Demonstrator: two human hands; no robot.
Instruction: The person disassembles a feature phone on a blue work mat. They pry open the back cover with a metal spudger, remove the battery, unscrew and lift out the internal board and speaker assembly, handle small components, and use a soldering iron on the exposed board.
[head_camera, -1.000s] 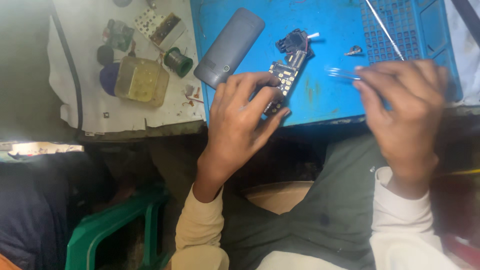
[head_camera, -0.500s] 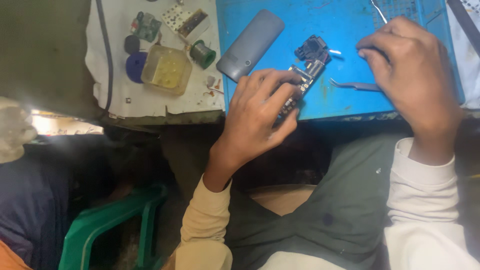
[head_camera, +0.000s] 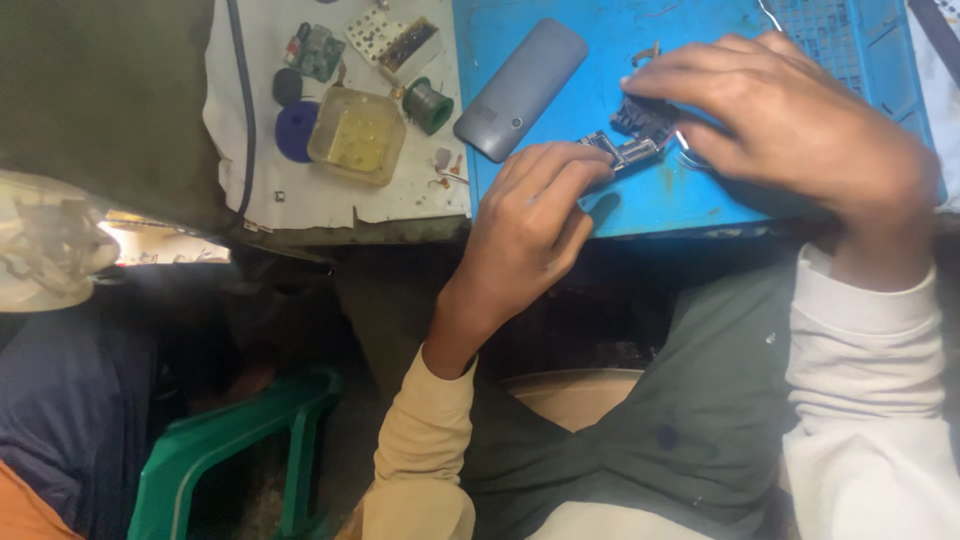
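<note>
A small dark circuit board (head_camera: 630, 140) with metal parts lies flat on the blue mat (head_camera: 650, 205), near its front edge. It sits angled, partly hidden under fingers.

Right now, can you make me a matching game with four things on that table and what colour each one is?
Things:
1. work mat
2. phone back cover
3. small square tub
4. solder spool

Colours:
A. pale yellow
B. grey
C. dark green
D. blue

Pairs: 1-D, 2-B, 3-A, 4-C
</note>
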